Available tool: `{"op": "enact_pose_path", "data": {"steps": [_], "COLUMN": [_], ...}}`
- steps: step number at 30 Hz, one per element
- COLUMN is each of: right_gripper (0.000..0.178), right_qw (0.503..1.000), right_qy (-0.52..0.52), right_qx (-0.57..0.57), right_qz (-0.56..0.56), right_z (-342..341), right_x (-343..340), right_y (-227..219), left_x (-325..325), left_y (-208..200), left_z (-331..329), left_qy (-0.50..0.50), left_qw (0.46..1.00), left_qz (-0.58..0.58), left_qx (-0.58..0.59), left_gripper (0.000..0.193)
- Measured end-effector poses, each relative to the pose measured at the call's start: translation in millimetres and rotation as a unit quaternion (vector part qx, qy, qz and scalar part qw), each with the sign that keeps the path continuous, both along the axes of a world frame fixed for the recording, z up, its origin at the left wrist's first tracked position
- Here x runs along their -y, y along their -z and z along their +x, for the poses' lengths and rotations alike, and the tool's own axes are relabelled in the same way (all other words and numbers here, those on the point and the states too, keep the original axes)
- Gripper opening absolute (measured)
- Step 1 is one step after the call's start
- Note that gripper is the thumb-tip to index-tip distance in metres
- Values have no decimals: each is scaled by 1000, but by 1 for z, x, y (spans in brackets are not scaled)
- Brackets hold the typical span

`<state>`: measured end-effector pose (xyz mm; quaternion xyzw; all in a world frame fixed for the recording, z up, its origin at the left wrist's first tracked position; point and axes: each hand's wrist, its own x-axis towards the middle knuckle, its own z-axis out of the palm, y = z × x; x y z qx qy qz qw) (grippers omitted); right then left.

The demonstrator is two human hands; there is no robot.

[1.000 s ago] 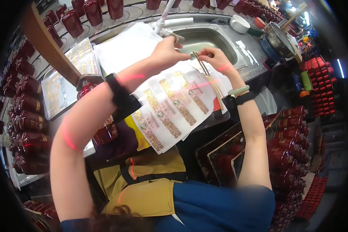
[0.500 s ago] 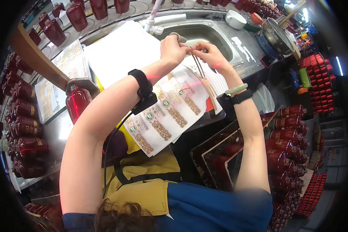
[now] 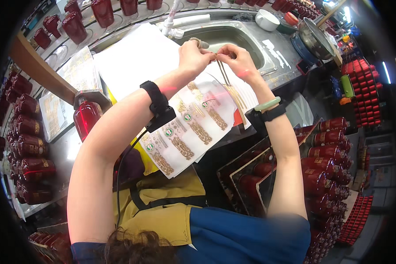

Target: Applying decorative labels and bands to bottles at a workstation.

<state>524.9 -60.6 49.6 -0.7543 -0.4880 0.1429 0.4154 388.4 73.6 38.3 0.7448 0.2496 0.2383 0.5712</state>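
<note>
Thin strips [image 3: 223, 72]: brown-gold, narrow, approx. straight, hanging side by side at near edge of sink [image 3: 246, 39]. R. hand [image 3: 236, 59]: thumb + index pinched on strips' upper end. L. hand [image 3: 193, 56]: fingertips drawn together, right beside R. fingertips; can't tell if they also grip. Nearer wearer than sink: white label sheet [image 3: 196, 148] w/ gold + brown patterned labels [image 3: 181, 147], several w/ round green-and-white emblem [image 3: 187, 117]; fine print too small to read. Far L. of sink: dark red bottles [image 3: 33, 145], some w/ gold labelling, lettering illegible.
</note>
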Motion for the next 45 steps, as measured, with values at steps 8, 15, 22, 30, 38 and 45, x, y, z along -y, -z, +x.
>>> {"op": "enact_pose_path", "data": {"steps": [8,15,22,30,38,45], "right_gripper": [17,18,20,19,22,21], "right_qw": [997,994,999,999,990,991], "right_qy": [7,17,5,1,-61,-19], "right_qx": [-73,-105,-43,-48,-113,-55], "right_qz": [19,34,14,2,-51,-124], "right_z": [-3,-2,-1,-10,-8,-8], "right_x": [0,0,0,2,16,19], "right_y": [4,8,3,-4,-14,-22], "left_x": [4,5,3,7,1,5], "left_y": [-1,1,4,-1,8,8], "left_z": [2,5,5,-4,-4,-7], "left_qy": [-19,-35,-15,32,50,82], "left_qw": [998,999,999,999,998,996], "left_qz": [54,36,-25,-16,-37,-24], "left_qx": [18,22,28,14,21,37], "left_gripper": [33,32,37,55,53,58]}}
